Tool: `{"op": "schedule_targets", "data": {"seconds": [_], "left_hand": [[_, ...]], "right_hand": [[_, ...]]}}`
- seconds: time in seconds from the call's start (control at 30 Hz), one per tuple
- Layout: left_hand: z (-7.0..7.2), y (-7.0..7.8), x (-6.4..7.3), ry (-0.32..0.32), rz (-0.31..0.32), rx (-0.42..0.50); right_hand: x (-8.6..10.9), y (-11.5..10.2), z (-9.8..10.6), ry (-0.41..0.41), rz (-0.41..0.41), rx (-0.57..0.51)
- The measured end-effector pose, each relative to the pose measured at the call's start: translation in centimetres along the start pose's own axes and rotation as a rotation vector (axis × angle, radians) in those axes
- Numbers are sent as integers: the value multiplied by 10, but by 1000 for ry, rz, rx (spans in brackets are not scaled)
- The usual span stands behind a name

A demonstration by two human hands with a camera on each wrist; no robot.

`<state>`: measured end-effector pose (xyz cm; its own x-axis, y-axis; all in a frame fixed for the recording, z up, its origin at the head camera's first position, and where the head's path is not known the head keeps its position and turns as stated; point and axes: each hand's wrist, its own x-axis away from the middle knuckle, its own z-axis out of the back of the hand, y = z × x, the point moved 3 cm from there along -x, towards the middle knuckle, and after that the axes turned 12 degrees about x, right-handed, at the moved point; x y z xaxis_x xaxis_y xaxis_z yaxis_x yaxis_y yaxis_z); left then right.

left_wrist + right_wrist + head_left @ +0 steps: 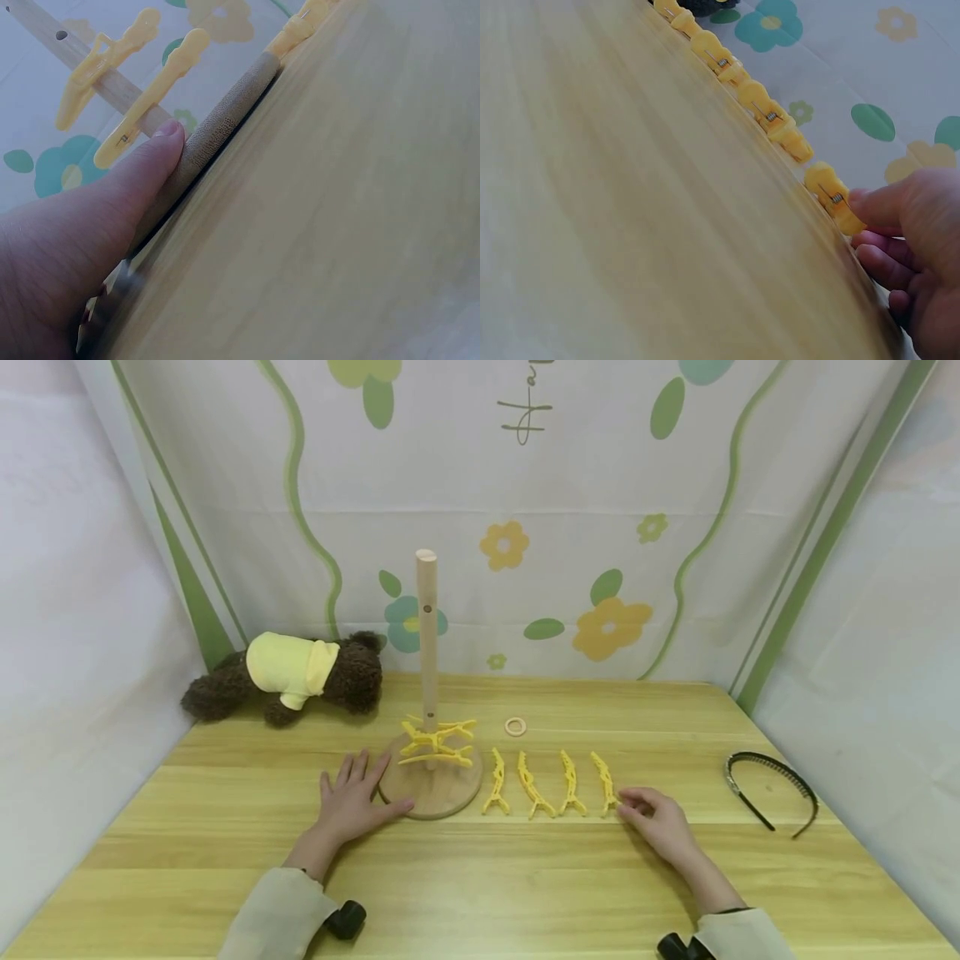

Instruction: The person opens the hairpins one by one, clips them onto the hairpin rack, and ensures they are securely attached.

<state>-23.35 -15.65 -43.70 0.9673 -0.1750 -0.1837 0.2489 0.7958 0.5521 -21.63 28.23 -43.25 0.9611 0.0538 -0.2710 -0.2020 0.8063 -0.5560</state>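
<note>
A round wooden base [435,793] carries an upright wooden post [427,643]. Yellow hair clips [437,760] sit around the post's lower part. My left hand [352,806] lies spread at the base's left side, and its thumb [161,150] rests along the rim. Several more yellow hair clips [570,783] lie in a row to the right of the base. At the row's right end, my right hand [660,822] pinches the forked near end of the last hair clip [832,195] between thumb and fingers. That clip still lies on the table.
A small wooden ring [515,727] lies behind the row of clips. Far right is a black toothed headband [772,760]. A brown plush bear [300,668] in a yellow top lies at the back left. Printed fabric encloses the table [480,885] at back and sides.
</note>
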Motion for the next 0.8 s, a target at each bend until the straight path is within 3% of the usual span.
{"op": "schedule_targets", "data": {"seconds": [0.2,0.33,0.53,0.8], "left_hand": [[0,2,-1,1,-5,2],[0,2,-1,-4,-4,-3],[-1,0,-1,-1,-5,-7],[0,-1,0,-1,-6,-10]], "right_hand": [[0,3,2,32,-23,23],[0,2,1,10,-49,53],[1,-7,-7,-30,-45,182],[2,-11,-5,41,-35,252]]}}
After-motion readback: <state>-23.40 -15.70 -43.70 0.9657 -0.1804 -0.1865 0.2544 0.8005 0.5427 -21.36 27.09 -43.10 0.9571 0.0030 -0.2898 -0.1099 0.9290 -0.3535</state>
